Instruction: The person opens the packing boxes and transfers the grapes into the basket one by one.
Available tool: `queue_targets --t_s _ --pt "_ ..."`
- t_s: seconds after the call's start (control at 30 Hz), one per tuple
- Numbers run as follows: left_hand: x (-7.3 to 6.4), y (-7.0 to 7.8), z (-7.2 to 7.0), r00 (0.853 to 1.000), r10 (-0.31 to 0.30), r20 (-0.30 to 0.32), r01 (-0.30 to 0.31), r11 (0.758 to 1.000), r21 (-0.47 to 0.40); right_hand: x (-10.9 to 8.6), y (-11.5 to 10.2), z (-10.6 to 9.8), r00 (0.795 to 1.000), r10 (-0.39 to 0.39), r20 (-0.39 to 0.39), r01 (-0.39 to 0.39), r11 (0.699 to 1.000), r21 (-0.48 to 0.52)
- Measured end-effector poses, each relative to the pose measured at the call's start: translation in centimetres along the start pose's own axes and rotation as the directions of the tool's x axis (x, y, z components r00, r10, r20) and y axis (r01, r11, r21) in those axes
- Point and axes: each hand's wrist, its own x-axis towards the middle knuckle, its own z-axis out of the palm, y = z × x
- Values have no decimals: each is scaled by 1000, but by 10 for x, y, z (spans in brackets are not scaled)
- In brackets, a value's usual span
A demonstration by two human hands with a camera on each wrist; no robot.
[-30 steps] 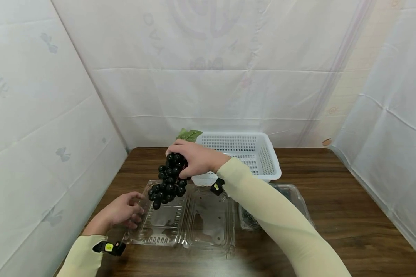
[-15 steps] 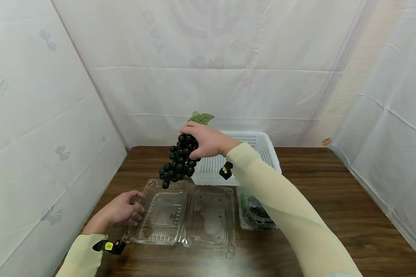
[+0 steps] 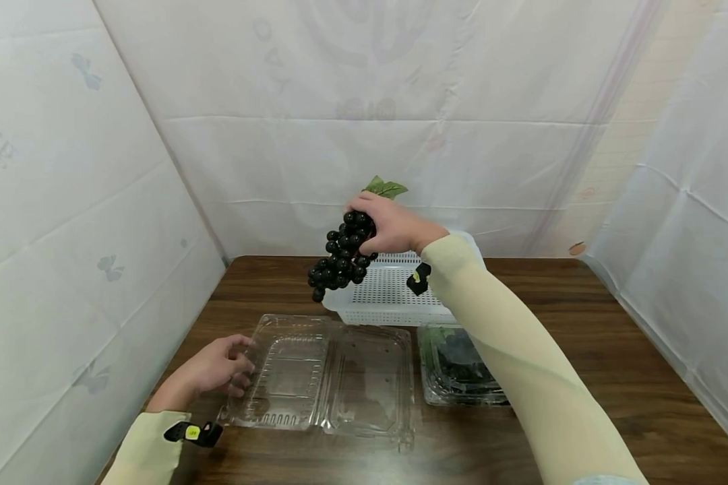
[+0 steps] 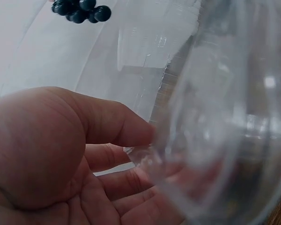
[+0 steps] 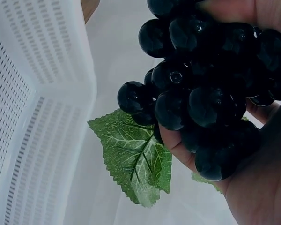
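Observation:
My right hand grips a bunch of black grapes by its upper part, with green leaves sticking out above. The bunch hangs in the air over the left side of a white plastic basket. In the right wrist view, the fingers curl behind the grapes, and a leaf hangs beside them. My left hand pinches the left edge of a clear hinged plastic container that lies unfolded on the table. Thumb and fingers meet around its rim in the left wrist view.
A second clear container, closed over dark grapes, stands right of the unfolded one, partly behind my right forearm. The brown wooden table is bounded by white sheets at the back and sides.
My right hand has carried the grapes up and to the right, from above the unfolded container toward the basket. My left hand has stayed at the container's edge.

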Motion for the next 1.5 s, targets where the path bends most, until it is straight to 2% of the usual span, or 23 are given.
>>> queue_targets --t_s 0.23,0.57,1.0,1.27,1.5 --pt "-2 -3 -2 1000 -17 -16 17 1000 -1 -4 16 -2 1000 16 1 -16 1000 -22" --pt "-5 -4 0 1000 -21 -22 21 1000 -17 -12 37 4 995 93 42 -91 995 -50" --pt "-5 -4 2 999 -34 -25 34 999 -11 -14 60 33 992 103 71 -98 993 -70" --pt "-6 -4 3 999 -37 -21 37 999 -15 -12 71 49 986 136 98 -131 990 -59" --pt "-9 -2 3 999 -40 -18 39 999 -21 -11 77 57 972 189 136 -188 982 -25"
